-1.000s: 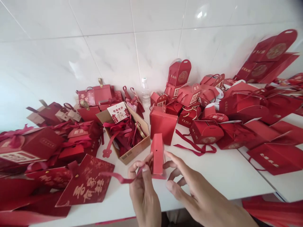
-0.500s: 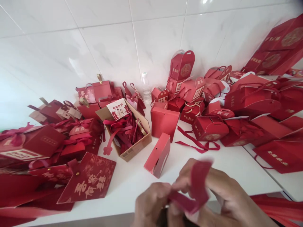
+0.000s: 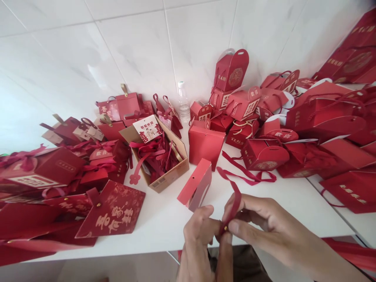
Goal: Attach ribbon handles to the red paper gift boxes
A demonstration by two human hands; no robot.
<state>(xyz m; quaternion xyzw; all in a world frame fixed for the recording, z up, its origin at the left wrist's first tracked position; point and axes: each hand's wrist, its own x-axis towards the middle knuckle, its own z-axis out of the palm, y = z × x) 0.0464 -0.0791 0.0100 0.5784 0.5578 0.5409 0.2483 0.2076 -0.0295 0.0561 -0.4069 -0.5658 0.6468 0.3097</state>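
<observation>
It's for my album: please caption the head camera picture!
Left hand and right hand hold a red ribbon near a red box.

A clear plastic bottle (image 3: 183, 105) is standing upright on the white surface (image 3: 161, 229), near the far tiled wall (image 3: 132, 55). Right of it, a red box with a rounded flap (image 3: 230, 72) is resting upon a lower box (image 3: 219, 100); large red boxes (image 3: 354, 60) are rising at far right.

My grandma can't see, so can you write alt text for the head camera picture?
A person's left hand and right hand pinch a red ribbon with a gold stud, near the edge of a white table. A small red box sits beyond, right of an open cardboard box holding ribbons. Red gift boxes crowd both sides.
</observation>
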